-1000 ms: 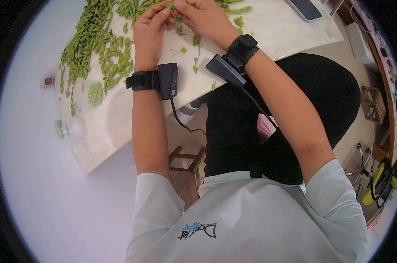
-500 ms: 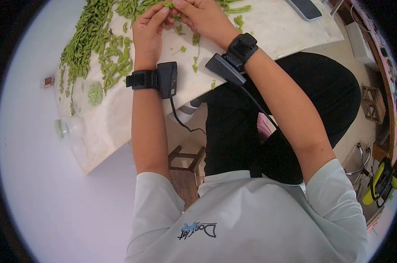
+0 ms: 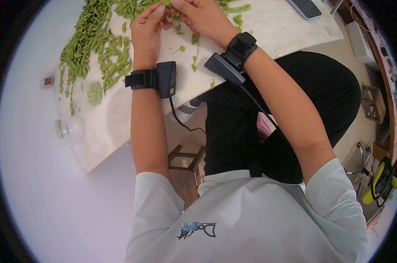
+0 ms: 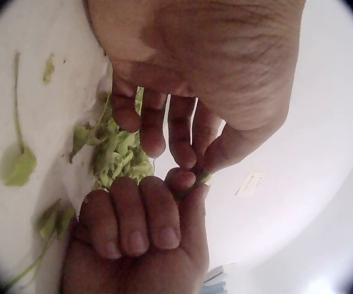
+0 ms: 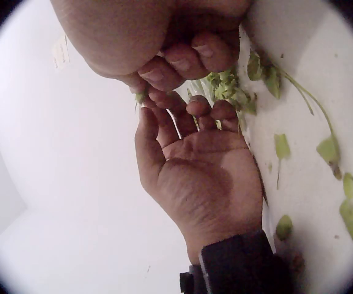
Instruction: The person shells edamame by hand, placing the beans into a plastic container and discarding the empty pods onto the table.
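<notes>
The left hand [image 3: 145, 37] and right hand [image 3: 209, 22] pinch a small green pod [image 3: 167, 3] between thumbs and forefingers, the right's other fingers curled. Beside the left fingers, plump, bumpy pods [image 3: 82, 48] cover smooth, pale tabletop [image 3: 295, 37].

In the head view, I am reading dark lettering [image 3: 207, 230] on the front of the pale shirt [image 3: 259, 219]. It is appearing upside down: "Don", with a partly unclear ending, and "let", beside a small blue figure [image 3: 190, 226]. In both wrist views, I am noting a small pale label [image 4: 248, 184] on a white surface [image 4: 311, 159]; its print is showing too small and blurred for reading.
</notes>
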Tool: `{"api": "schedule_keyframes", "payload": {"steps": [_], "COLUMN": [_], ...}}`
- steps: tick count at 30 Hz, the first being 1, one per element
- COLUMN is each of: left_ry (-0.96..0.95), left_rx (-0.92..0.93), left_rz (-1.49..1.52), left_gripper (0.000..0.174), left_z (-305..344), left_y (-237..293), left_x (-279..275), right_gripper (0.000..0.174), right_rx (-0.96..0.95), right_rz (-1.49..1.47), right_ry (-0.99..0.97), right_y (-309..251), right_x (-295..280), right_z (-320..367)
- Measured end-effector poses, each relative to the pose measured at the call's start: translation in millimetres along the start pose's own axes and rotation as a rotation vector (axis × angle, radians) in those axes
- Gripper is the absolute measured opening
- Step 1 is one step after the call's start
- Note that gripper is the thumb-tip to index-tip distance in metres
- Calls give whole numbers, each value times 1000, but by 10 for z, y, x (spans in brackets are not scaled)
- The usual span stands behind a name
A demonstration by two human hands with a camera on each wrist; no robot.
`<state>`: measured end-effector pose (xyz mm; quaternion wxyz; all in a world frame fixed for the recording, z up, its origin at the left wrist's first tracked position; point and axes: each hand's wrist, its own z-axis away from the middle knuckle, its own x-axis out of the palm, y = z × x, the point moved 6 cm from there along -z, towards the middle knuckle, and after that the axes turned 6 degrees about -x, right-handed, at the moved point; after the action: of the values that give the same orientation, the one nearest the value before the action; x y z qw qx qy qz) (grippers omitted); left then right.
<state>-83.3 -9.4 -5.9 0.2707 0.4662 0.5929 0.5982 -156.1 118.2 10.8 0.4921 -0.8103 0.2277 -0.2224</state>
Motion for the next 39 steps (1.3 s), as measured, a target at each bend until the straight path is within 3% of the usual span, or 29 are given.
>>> {"api": "schedule_keyframes", "payload": {"steps": [12, 18, 39], "left_ry": [56, 40, -10], "left_rx": [-45, -51, -43], "left_rz": [-88, -95, -128], "left_gripper": [24, 22, 15], "left_z": [-18, -14, -15], "left_y": [-42, -37, -66], "left_x": [-57, -59, -95], "right_gripper": [33, 36, 39], "right_rx": [66, -35, 193], "right_rz": [107, 221, -22], "right_ry": [14, -10, -59], "right_y": [12, -9, 86], "right_x": [-35, -29, 23], "right_z": [9, -6, 57]}}
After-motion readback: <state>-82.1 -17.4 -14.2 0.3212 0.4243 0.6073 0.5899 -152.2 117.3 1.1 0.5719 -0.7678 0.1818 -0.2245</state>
